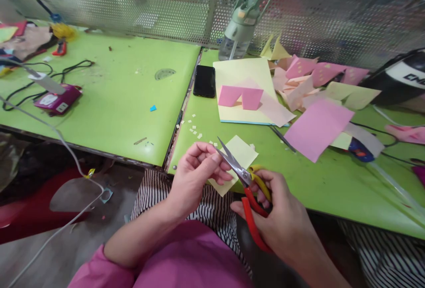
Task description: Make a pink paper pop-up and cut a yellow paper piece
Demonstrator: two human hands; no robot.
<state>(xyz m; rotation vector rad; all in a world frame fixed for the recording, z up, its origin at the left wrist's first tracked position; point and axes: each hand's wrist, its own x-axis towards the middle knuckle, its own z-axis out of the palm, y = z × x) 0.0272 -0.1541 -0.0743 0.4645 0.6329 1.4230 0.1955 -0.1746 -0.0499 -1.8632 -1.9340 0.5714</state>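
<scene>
In the head view, my right hand (pixel 282 212) grips a pair of scissors (pixel 241 173) with red and yellow handles. The blades are parted and point up and left, towards the fingers of my left hand (pixel 195 173). That hand is closed, thumb against forefinger, beside one blade; whatever small thing it pinches is hidden. Beneath both hands, a pale yellow paper sheet (pixel 244 150) lies at the table's front edge, partly covered by the fingers and scissors. Tiny cut paper bits (pixel 194 127) are scattered on the table just beyond my left hand.
A black phone (pixel 204 81) lies beside a stack of yellow paper (pixel 242 71) bearing a folded pink piece (pixel 251 98). Behind stands a water bottle (pixel 241 26). Pink sheets (pixel 320 128) and folded papers cover the right side. A purple power adapter (pixel 58 99) sits at left.
</scene>
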